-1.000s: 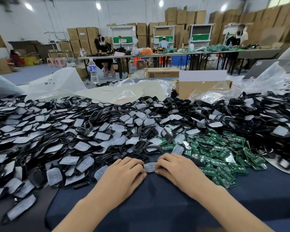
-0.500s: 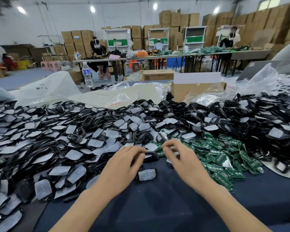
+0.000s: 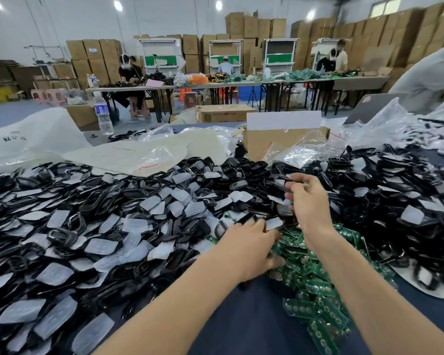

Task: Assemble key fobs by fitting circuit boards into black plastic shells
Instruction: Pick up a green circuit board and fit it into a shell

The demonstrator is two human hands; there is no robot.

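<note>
The left hand (image 3: 251,248) is lying with its fingers stretched out over the far edge of the green circuit boards (image 3: 318,306), fingertips touching a film-covered shell (image 3: 274,223). The right hand (image 3: 309,204) is hovering just beyond it, fingers curled among the black shells (image 3: 108,221) (blur is hiding whether it is gripping one, so I cannot tell). The shells are lying heaped across the dark counter (image 3: 241,331) around the boards, with a cardboard box (image 3: 280,146) standing behind.
</note>
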